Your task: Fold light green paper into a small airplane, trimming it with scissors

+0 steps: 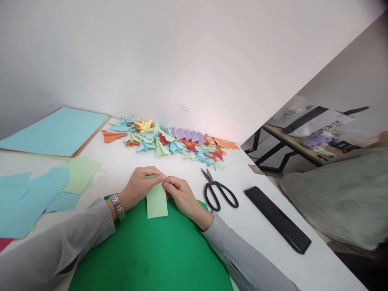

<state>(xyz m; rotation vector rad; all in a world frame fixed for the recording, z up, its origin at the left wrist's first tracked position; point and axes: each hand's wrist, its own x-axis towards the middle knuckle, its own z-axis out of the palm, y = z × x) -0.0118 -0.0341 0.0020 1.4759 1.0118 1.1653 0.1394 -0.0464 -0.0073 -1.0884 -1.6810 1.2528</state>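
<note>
A small light green paper strip hangs upright over a dark green sheet, its top edge pinched between both hands. My left hand grips the upper left part, thumb in front. My right hand closes on the upper right corner, its thumb meeting the left fingertips. Part of the top edge is hidden by the fingers. Just past the hands lies a heap of folded paper planes in many colours. Black-handled scissors rest to the right of my right hand, blades slightly apart.
At the left lie a stack of coloured sheets, loose blue paper and a light green piece. A long black case sits near the table's right edge. Beyond it stand grey fabric and a cluttered wooden-topped table.
</note>
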